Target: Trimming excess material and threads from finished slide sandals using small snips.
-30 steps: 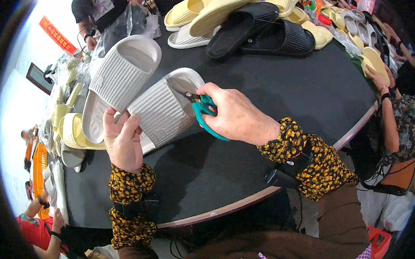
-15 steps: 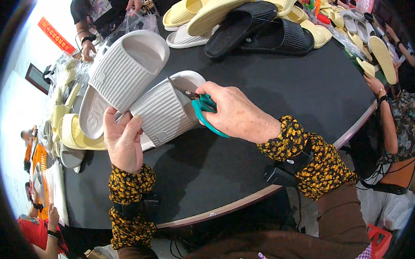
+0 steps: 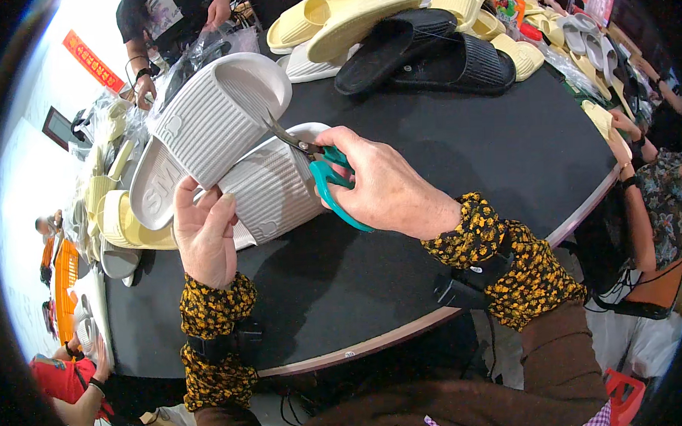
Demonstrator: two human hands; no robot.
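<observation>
A pair of light grey ribbed slippers lies in front of me. The upper slipper (image 3: 210,116) is tilted and overlaps the lower slipper (image 3: 276,189). My left hand (image 3: 211,244) is closed in a pinch at the near edge of the upper slipper's strap, with the thumb against the fingers; whether a thread is between them I cannot make out. Scissors (image 3: 325,185) with teal handles sit in my right hand (image 3: 400,182), its fingers wrapped around the loops. Their blades are slightly apart, pointing up and left beside the upper slipper, above the lower one's toe opening.
Black slippers (image 3: 456,65) and yellow slippers (image 3: 364,24) are piled along the far side of the dark table (image 3: 459,149). More yellow slippers (image 3: 127,222) and plastic bags stand at the left. Other people's hands (image 3: 625,124) work at the right, the far left and the near left.
The upper slipper has shifted slightly right. My right hand has drawn the scissors a little left, and their blades now show apart above the lower slipper. A co-worker at the right has lowered a yellow slipper.
</observation>
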